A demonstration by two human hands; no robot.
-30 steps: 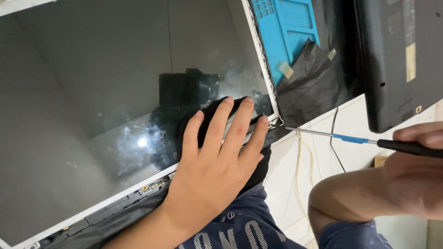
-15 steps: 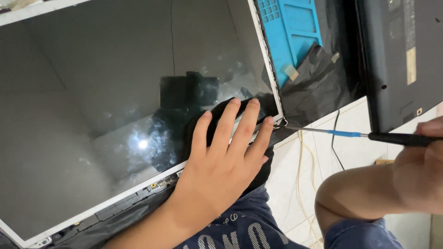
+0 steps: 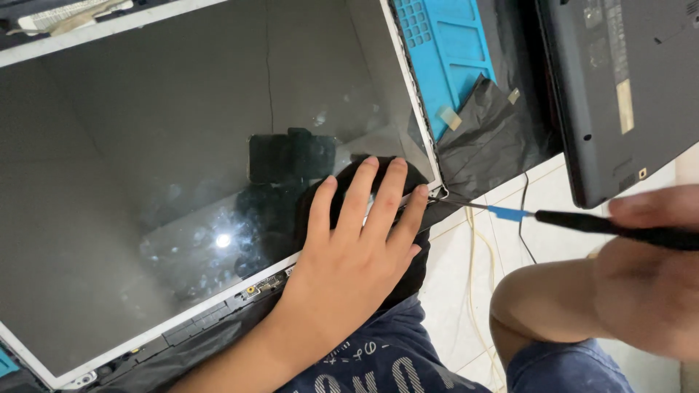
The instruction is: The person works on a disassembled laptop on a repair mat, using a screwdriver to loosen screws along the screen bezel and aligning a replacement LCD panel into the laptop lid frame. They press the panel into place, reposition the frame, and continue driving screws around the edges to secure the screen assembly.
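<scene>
Head view: our left hand (image 3: pixel 349 255) presses flat, fingers spread, steadying the laptop screen panel (image 3: pixel 182 182); right hand (image 3: pixel 648 276) pinches the screwdriver (image 3: pixel 582 222), tip at the corner just beyond our fingertips.

You're working in a makeshift electronics repair spot on a tiled floor (image 3: pixel 466 291), likely at home. Around you lie a stripped laptop screen panel (image 3: pixel 182 182) in its white frame, a blue repair mat (image 3: pixel 451 51) with moulded compartments, a dark laptop base (image 3: pixel 619 87) turned underside up, and black sheeting (image 3: pixel 488 138).
</scene>
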